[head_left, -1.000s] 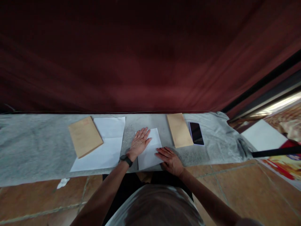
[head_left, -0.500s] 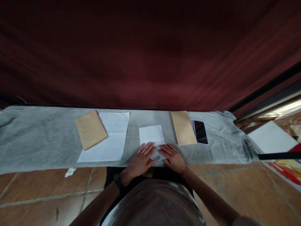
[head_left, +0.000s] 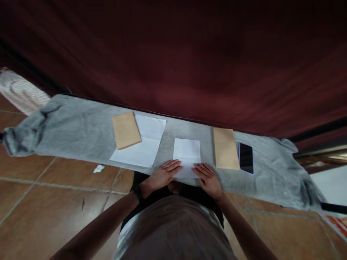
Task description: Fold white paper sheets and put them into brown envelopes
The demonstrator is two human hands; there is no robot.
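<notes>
A white sheet of paper (head_left: 187, 149) with a crease across it lies flat in front of me on the grey cloth. My left hand (head_left: 164, 173) rests on its near left edge, fingers stretched out. On the near right edge lies my right hand (head_left: 208, 178), also flat with the fingers extended. Between the two hands the lower part of the paper shows bare. Neither hand is gripping anything.
Left of me a brown envelope (head_left: 126, 130) lies partly over a larger creased white sheet (head_left: 146, 150). To the right are a stack of brown envelopes (head_left: 225, 148) and a phone (head_left: 246, 158). A dark red curtain (head_left: 173, 65) hangs behind the narrow grey cloth-covered surface (head_left: 81, 126).
My hands have moved apart to the sides of the paper, uncovering its near middle part. The view has tilted and shifted, bringing more of the left end into sight.
</notes>
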